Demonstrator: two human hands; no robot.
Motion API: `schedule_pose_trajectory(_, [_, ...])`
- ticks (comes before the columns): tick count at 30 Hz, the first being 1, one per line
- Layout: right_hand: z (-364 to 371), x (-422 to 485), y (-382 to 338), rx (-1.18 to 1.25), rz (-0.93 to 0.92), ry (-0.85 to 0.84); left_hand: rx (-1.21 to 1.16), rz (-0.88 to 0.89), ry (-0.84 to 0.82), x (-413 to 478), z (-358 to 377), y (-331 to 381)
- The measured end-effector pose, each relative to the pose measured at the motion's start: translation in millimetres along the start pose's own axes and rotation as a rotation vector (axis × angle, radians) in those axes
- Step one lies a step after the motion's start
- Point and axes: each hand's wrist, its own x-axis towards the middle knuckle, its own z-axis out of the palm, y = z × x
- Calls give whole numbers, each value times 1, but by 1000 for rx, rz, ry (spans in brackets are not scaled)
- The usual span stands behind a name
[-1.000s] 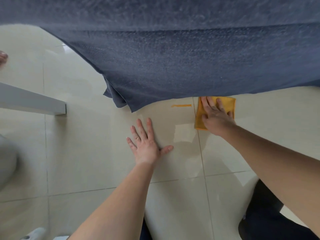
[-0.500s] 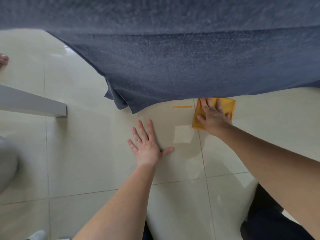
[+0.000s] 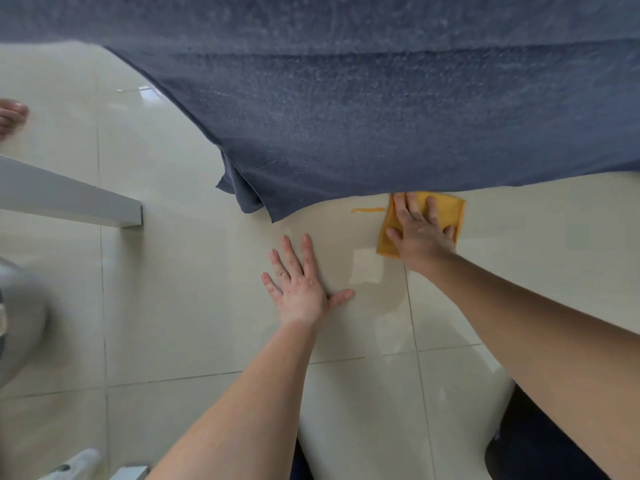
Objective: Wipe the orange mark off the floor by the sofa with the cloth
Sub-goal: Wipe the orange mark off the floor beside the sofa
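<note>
A short orange mark (image 3: 367, 210) runs across the pale floor tile just below the hem of the blue sofa cover (image 3: 381, 116). An orange-yellow cloth (image 3: 446, 211) lies flat on the floor right of the mark, its left edge almost touching it. My right hand (image 3: 420, 233) presses flat on the cloth with fingers spread; the fingertips reach the sofa hem. My left hand (image 3: 299, 289) rests palm down on the bare tile below and left of the mark, fingers apart, holding nothing.
A grey-white furniture edge (image 3: 79, 202) juts in from the left. A grey rounded object (image 3: 17, 323) sits at the far left. Another person's bare toes (image 3: 10, 116) show at the left edge. My dark-clothed knee (image 3: 540, 441) is at the bottom right.
My right hand has slid the cloth slightly left, closer to the orange mark. My left hand stays planted on the tile.
</note>
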Motion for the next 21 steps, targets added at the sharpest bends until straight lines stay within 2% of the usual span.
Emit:
schedule_pose_trajectory(2, [10, -10, -6, -50, -72, -5, -2, -5, -2, -1, -1, 0])
schedule_pose_trajectory(5, [19, -30, 22, -174, -173, -11, 4, -2, 2, -1, -2, 1])
schedule_pose_trajectory(8, [10, -24, 35, -143, -136, -33, 12, -1, 9, -1, 0, 0])
schedule_pose_trajectory(12, [5, -3, -10, 5, -2, 12, 5, 4, 14, -1, 1, 0])
schedule_pose_trajectory(14, [11, -7, -23, -38, -66, 6, -1, 3, 7, -2, -1, 0])
schedule_pose_trajectory(17, [23, -27, -2, -174, -187, -22, -12, 3, -4, -2, -3, 1])
schedule_pose_trajectory(21, [12, -21, 21, -155, -159, -29, -14, 13, 1, -3, -3, 0])
